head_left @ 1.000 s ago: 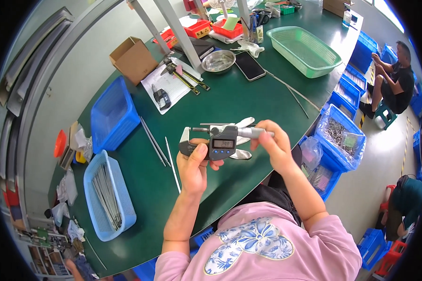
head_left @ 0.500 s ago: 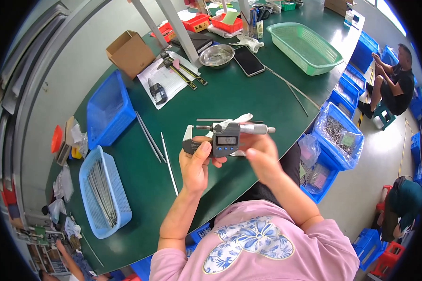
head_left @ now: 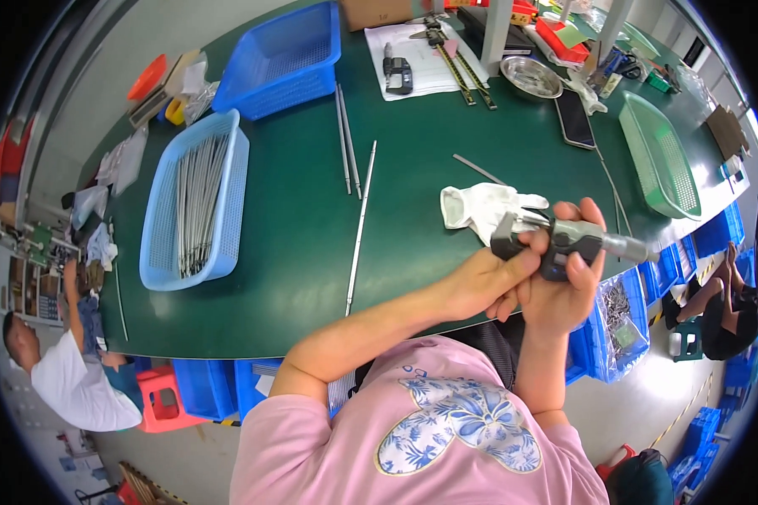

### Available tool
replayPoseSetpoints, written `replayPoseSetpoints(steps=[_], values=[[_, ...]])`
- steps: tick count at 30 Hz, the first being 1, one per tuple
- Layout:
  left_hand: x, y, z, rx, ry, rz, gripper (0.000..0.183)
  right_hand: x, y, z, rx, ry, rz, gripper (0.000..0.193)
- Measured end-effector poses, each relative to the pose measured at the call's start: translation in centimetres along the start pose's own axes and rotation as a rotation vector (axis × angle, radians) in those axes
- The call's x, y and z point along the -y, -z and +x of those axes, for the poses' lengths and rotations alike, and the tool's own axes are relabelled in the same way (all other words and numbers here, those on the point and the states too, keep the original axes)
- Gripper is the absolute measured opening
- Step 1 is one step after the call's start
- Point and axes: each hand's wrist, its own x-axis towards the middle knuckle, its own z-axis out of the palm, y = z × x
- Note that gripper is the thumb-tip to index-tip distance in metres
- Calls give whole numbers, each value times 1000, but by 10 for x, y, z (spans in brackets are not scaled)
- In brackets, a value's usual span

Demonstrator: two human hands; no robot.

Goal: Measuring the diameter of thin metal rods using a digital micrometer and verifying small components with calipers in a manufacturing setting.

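Over the table's near right part I hold a digital micrometer (head_left: 562,252) with a black frame and a silver barrel. My right hand (head_left: 560,295) is wrapped round its body from below, fingers and thumb on either side. Beside it, my left hand (head_left: 493,282) grips the frame end, its fingers partly hidden by the thumb and the tool. The micrometer is tilted, barrel pointing right, and its display cannot be read. Just behind it lies a white glove (head_left: 484,208), with a short thin metal rod (head_left: 478,168) beyond.
Left stands a light blue basket (head_left: 153,240) of grey rods. Several loose rods (head_left: 361,227) lie to its right. Farther back are a blue basket (head_left: 290,94), papers with a second micrometer (head_left: 398,76) and calipers (head_left: 456,63), a metal bowl (head_left: 531,77), a phone (head_left: 574,119) and a green basket (head_left: 661,156).
The view has swung left. The micrometer has turned so its display no longer faces up. My right hand, blurred at the barrel before, now wraps the body; my left hand stays at the frame.
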Motion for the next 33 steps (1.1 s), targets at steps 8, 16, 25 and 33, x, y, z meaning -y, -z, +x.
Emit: replayPoseSetpoints(steps=[8,16,25,33], values=[[-47,93,-74,-471,555,1532,26,23,40,8,182,-407,-55,69],[-27,111,-74,-476,703,975,22,6,52,-35,59,-677,241,55],[16,50,-57,-170,328,-228,14,36,77,-74,27,-598,169,46],[47,-2,-55,-83,1,-345,13,52,62,-92,-259,-598,57,66]])
